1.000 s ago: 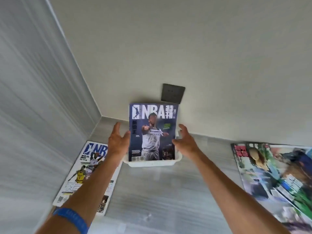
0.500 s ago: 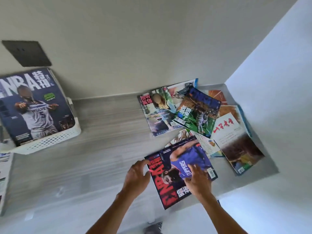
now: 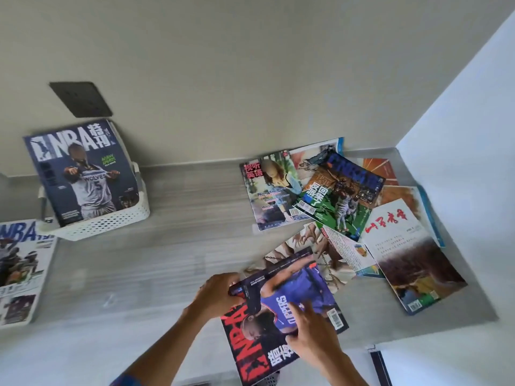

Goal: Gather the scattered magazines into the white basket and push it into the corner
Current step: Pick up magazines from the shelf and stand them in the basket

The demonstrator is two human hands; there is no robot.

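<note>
A white perforated basket (image 3: 106, 224) stands at the left against the back wall, with a dark NBA magazine (image 3: 83, 174) upright inside it. Near the front, my left hand (image 3: 216, 295) grips the left edge of a purple-and-red NBA magazine (image 3: 281, 310), lifting that edge off the floor. On the same cover my right hand (image 3: 312, 338) presses with its fingers spread. Several more magazines lie overlapping to the right, among them a green-cover one (image 3: 338, 196) and a white one with red characters (image 3: 401, 246).
Another NBA magazine (image 3: 19, 271) lies flat at the far left, beside the basket. A dark wall plate (image 3: 80, 98) sits above the basket. A white wall (image 3: 459, 121) closes the right side, forming a corner behind the pile.
A second ago both hands were at the basket with the upright magazine. The view swung right, the hands came down on the purple magazine, and the left hand now curls under its edge.
</note>
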